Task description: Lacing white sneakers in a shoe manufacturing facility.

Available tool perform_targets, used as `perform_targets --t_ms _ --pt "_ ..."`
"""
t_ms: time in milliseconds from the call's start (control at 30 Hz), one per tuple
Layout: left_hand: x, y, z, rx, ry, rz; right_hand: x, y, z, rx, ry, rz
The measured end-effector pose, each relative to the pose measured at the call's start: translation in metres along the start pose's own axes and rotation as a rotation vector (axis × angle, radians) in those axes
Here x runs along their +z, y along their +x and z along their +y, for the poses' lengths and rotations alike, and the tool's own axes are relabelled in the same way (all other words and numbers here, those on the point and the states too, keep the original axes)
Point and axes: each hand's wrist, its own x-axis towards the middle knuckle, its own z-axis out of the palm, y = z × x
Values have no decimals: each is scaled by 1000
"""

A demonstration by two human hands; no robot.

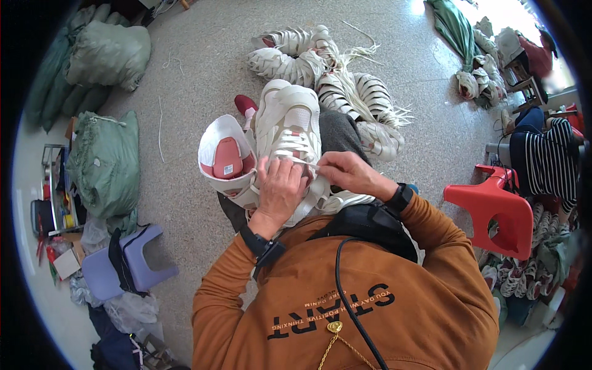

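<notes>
A white sneaker (291, 114) lies across my lap with its toe pointing away from me and white laces crossing its front. My right hand (353, 172) pinches a strand of white shoelace (306, 162) beside the shoe's opening. Close against it, my left hand (280, 190) curls its fingers over the same lace; the exact grip of those fingertips is partly hidden. Just left of the sneaker, another white shoe (213, 131) shows a pink insole with a small white label. More white shoe parts (346, 200) rest on my lap under my right wrist.
Curved stacks of white shoe uppers (293, 66) and a bundle of loose laces (349, 86) lie on the speckled floor ahead. Green sacks (105, 163) and a purple stool (139, 262) stand left. To the right are a red stool (493, 209), more shoes (515, 277) and another person (536, 55).
</notes>
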Motion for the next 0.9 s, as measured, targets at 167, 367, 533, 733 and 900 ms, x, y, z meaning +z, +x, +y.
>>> perform_targets --t_ms 167,367,533,733,900 --pt "25 8 0 10 87 69 -7 -9 0 -14 -94 32" --pt "28 8 -5 45 51 131 -15 -8 0 -56 -93 60" --pt "4 18 -12 210 99 27 -26 -9 23 -233 -467 194" --pt "-4 19 -33 351 85 -68 -24 -10 20 -180 -369 68" --pt "-27 10 -28 279 182 -117 -39 -24 -7 138 -126 -118"
